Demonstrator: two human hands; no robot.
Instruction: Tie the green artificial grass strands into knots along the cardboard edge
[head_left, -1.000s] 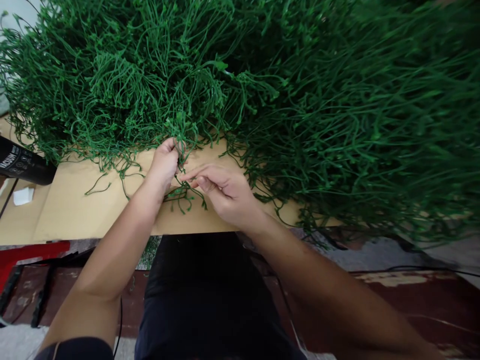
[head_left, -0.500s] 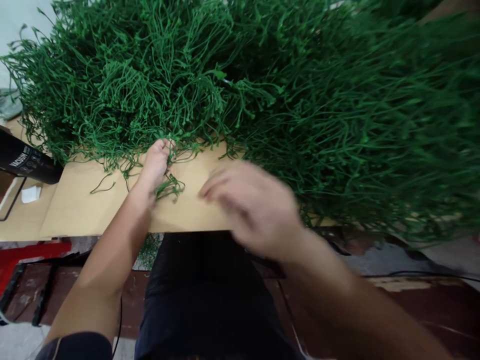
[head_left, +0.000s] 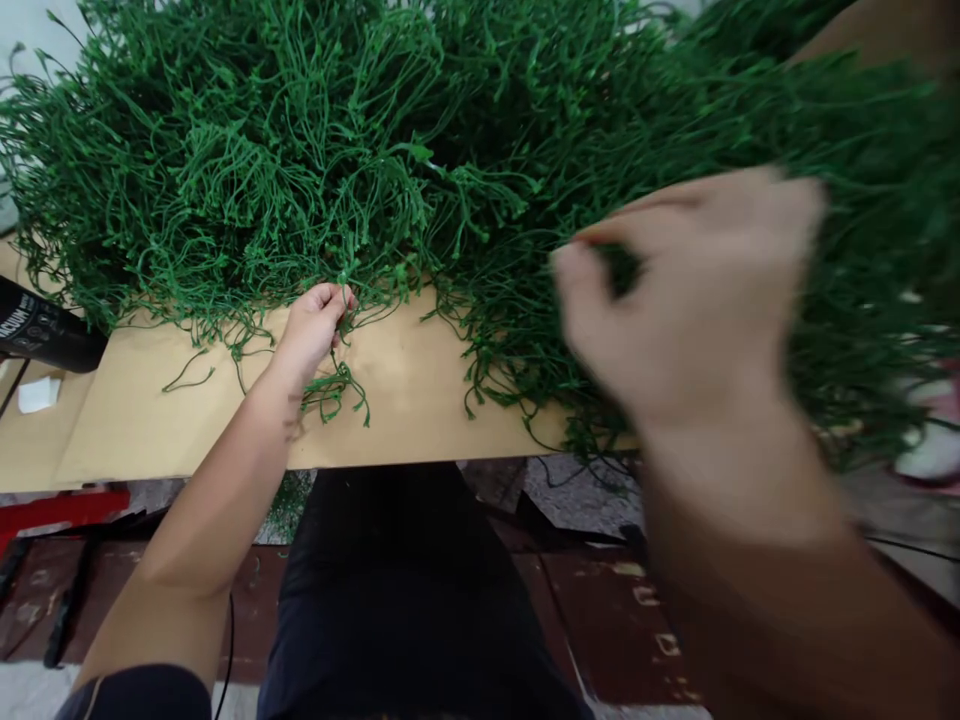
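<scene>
Head view: right hand (head_left: 690, 300) (blurred) has risen to the green strands (head_left: 375, 150).

A small bunch of thin green plastic stems with branching tips (head_left: 337, 385) lies on the flat tan cardboard sheet (head_left: 420, 390), near its front edge, left of centre, partly gripped from above. Behind it, a huge heap of tangled green plastic stems (head_left: 450, 160) covers the far side of the sheet, spilling over its near right edge, strands trailing loose.
</scene>
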